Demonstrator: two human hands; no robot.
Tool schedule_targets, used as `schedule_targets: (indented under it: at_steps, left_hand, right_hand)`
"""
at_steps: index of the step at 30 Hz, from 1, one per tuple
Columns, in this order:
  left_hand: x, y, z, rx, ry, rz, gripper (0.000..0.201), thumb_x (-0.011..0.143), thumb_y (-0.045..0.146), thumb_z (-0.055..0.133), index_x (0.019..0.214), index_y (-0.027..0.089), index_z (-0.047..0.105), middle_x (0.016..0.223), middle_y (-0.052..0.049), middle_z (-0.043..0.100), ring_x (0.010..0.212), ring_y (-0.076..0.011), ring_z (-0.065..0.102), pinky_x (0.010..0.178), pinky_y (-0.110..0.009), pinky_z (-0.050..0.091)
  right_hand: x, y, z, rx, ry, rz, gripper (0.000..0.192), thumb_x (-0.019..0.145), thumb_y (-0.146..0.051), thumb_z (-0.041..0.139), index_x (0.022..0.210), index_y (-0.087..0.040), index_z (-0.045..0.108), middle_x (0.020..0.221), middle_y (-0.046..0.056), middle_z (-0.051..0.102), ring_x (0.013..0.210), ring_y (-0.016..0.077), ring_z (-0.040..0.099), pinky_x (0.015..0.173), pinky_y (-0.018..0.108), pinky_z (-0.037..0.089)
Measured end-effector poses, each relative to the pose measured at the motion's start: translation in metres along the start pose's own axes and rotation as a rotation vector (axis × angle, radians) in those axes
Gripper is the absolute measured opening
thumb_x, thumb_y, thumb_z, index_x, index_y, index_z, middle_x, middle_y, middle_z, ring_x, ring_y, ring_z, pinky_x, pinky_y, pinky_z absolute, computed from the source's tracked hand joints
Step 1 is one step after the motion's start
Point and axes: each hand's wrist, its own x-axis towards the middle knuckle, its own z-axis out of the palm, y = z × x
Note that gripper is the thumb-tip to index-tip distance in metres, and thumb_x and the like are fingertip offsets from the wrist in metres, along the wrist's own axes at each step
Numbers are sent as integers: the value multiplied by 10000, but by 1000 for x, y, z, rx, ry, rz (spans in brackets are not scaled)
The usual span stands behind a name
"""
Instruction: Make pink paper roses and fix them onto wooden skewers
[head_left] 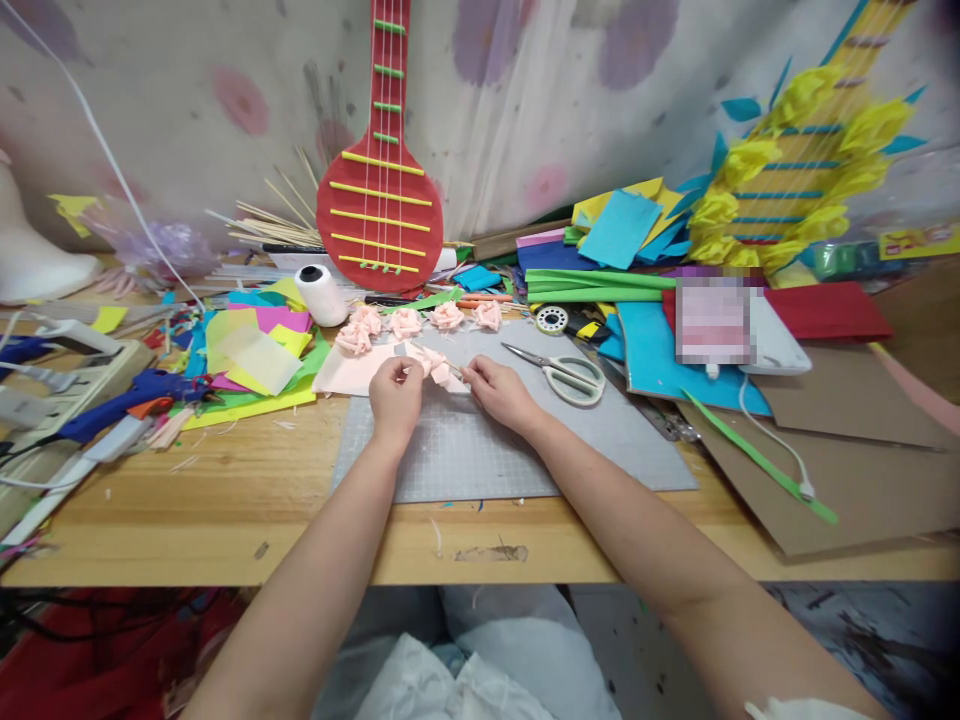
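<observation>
Over the grey cutting mat [480, 460], a piece of curled pink paper [440, 372] is held between my two hands. My left hand [396, 398] is closed in a pinch on the paper's left side. On the other side, my right hand [501, 392] has its fingers closed around what looks like a thin stick, whose tip touches the paper. Just behind the hands lies a flat pink paper sheet [341, 372]. Several finished pink paper roses [406, 321] sit in a row at the mat's back edge. Scissors [574, 380] with pale handles lie right of my right hand.
A red paper lute [380, 215] and a yellow one with paper flowers [787, 175] stand at the back. Left are a white thread spool [321, 295], coloured paper scraps [259, 350], a blue glue gun [127, 400] and a power strip [112, 375]. Cardboard [847, 470] lies right.
</observation>
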Motion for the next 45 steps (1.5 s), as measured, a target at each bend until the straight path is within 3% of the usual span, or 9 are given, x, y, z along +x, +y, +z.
schedule_targets:
  at_steps: [5, 13, 20, 28, 32, 38, 45]
  left_hand:
    - [-2, 2, 1, -22, -20, -61, 122, 678, 274, 495, 690, 176, 566, 580, 28, 556, 531, -115, 549, 535, -232, 426]
    - [-8, 7, -2, 266, -51, 134, 199, 677, 383, 591, 766, 208, 564, 730, 25, 614, 571, -98, 528, 555, -221, 395]
    - [-3, -5, 1, 80, -96, 29, 186, 706, 373, 573, 750, 196, 535, 680, 17, 620, 591, -116, 574, 581, -236, 423]
    - [-6, -4, 0, 166, -49, 61, 144, 736, 333, 543, 758, 195, 510, 685, 9, 591, 634, -125, 565, 618, -250, 424]
    - [-7, -1, -1, 215, -49, 80, 130, 746, 326, 527, 758, 196, 515, 695, 6, 583, 637, -125, 559, 616, -248, 417]
    - [-8, 0, -1, 280, -68, 101, 171, 753, 367, 513, 736, 197, 512, 693, 3, 598, 624, -126, 554, 591, -240, 393]
    - [-8, -1, 3, 294, -71, 105, 161, 761, 359, 503, 746, 199, 495, 739, 2, 610, 637, -122, 555, 607, -242, 387]
  right_hand:
    - [0, 0, 0, 32, -4, -15, 243, 850, -360, 367, 756, -191, 515, 558, -24, 514, 558, 114, 466, 557, 212, 295]
    - [0, -1, 0, 80, -57, -35, 263, 861, -340, 338, 731, -189, 510, 528, -36, 477, 526, 101, 443, 556, 210, 297]
    - [3, 2, 3, 218, -74, 10, 333, 872, -364, 287, 680, -182, 489, 467, -53, 408, 465, 89, 393, 540, 212, 302]
    - [3, 1, 2, 351, -115, 3, 269, 843, -427, 342, 786, -191, 460, 458, -90, 341, 419, 71, 313, 473, 197, 260]
    - [0, -1, 0, 279, -138, -12, 290, 770, -486, 469, 789, -197, 444, 472, -103, 335, 429, 62, 290, 460, 185, 230]
    - [1, 0, 3, 187, -73, -48, 257, 845, -397, 352, 754, -189, 472, 526, -63, 436, 515, 87, 409, 558, 202, 316]
    - [4, 4, 5, 71, -53, -63, 324, 875, -370, 287, 707, -187, 495, 541, -36, 463, 552, 101, 436, 584, 207, 315]
